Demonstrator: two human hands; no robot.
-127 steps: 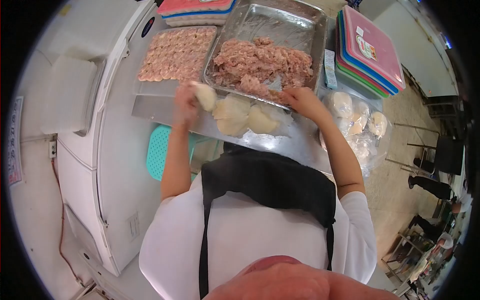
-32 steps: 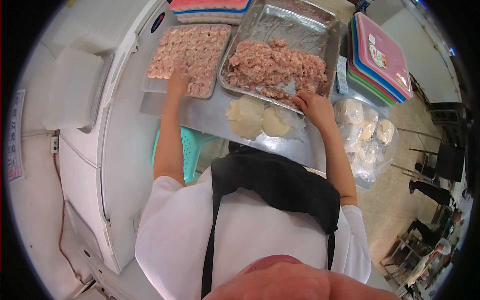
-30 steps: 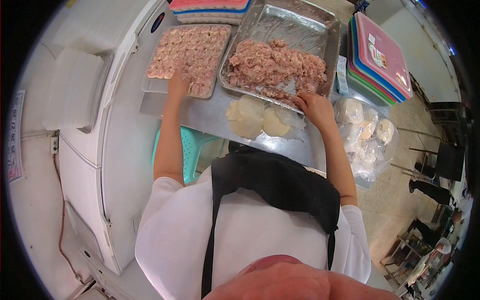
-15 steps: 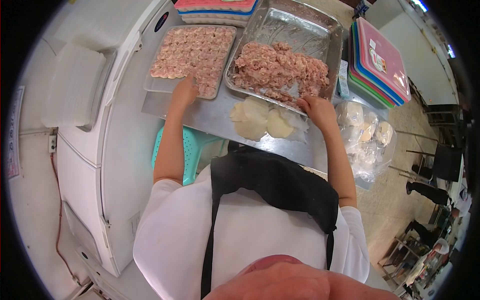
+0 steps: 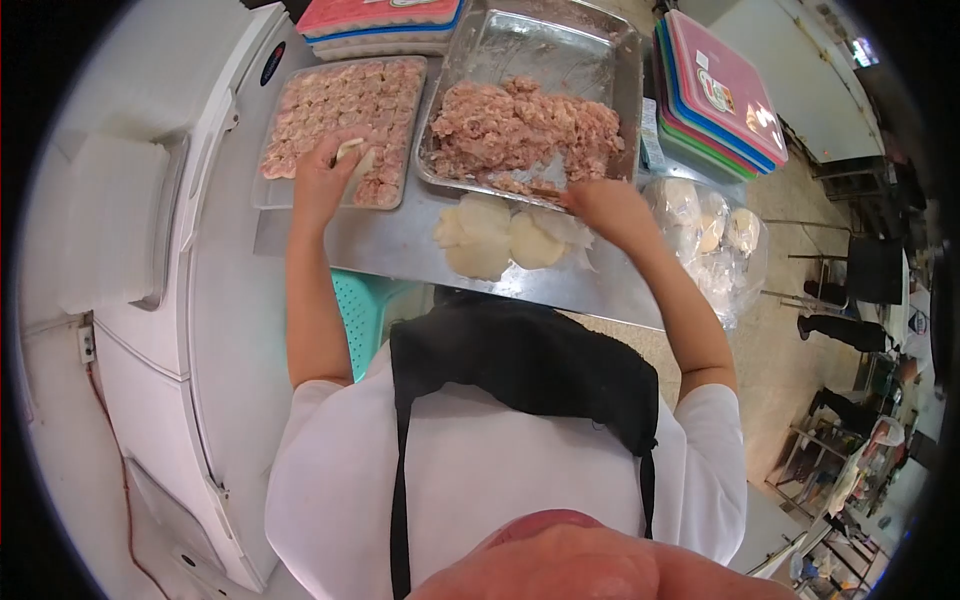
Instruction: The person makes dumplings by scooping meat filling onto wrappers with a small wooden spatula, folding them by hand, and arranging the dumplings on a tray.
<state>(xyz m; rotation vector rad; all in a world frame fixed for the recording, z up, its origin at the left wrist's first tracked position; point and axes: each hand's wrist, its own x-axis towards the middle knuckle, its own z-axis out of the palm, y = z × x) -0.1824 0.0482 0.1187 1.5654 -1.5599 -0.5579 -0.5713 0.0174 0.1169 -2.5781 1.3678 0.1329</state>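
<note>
My left hand (image 5: 322, 178) is closed on a pale, thin dough wrapper (image 5: 352, 158), held above the near part of a plastic tray (image 5: 275, 197). Rows of meat-filled dumplings (image 5: 345, 95) cover most of that tray. My right hand (image 5: 608, 210) is closed at the near rim of a deep metal pan (image 5: 465, 180). A narrow brownish thing, perhaps a spatula, seems to come out of its fingers into the pan; its kind is unclear. Minced meat (image 5: 525, 125) is heaped in the pan's near half. Flat round wrappers (image 5: 478, 235) lie on the metal table below.
Bagged dough wrappers (image 5: 705, 235) lie at the table's right. Stacked colored lids (image 5: 720, 90) stand behind them, and lidded trays (image 5: 380, 30) at the back left. A white refrigerator (image 5: 240, 300) borders the left side. A turquoise stool (image 5: 360, 315) is under the front edge.
My left hand now holds a wrapper over the tray, where earlier its fingers were down at the dumplings. My right hand stays at the pan's rim, turned more inward. The camera view has shifted.
</note>
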